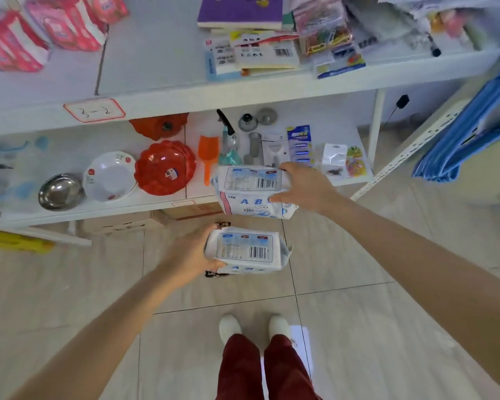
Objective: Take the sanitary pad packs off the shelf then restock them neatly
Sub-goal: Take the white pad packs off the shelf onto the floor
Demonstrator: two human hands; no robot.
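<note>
I hold two white and blue sanitary pad packs in front of the white shelf (243,90). My right hand (306,187) grips the upper pack (248,194) by its right end, barcode side up, level with the lower shelf's front edge. My left hand (191,252) grips the lower pack (246,249) from its left side, over the tiled floor; a darker patterned item shows under its left edge. Several pink pad packs (41,27) stand at the upper shelf's left end. The stretch of shelf right of them is bare.
The upper shelf's right part holds a purple book (240,10) and stationery packs. On the lower shelf sit a steel bowl (59,192), a white bowl (110,176), red plates (165,168), an orange scoop and small carded goods. Blue hangers (462,134) hang at right. My feet (254,326) stand below.
</note>
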